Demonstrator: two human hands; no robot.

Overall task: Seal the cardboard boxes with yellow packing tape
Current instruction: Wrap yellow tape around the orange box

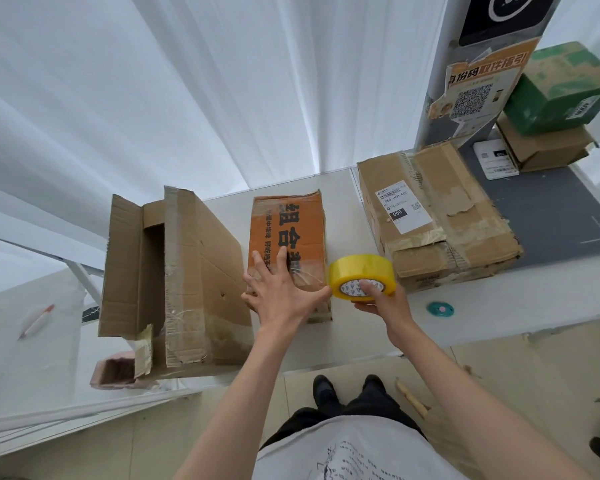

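Centre of frame: left hand (pixel 284 292) flat, fingers spread on orange box (pixel 288 244) (long axis runs up-frame); right hand (pixel 383 306) pinches yellow tape roll (pixel 361 277) just right, touching left thumb.

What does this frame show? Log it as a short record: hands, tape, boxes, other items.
left hand: open, fingers spread flat on the orange box
right hand: holds the yellow tape roll beside the orange box
big open box: left on the table, flaps open
labelled box: right, old tape and torn patches on top
other: teal round object on the table; green box stacked far right
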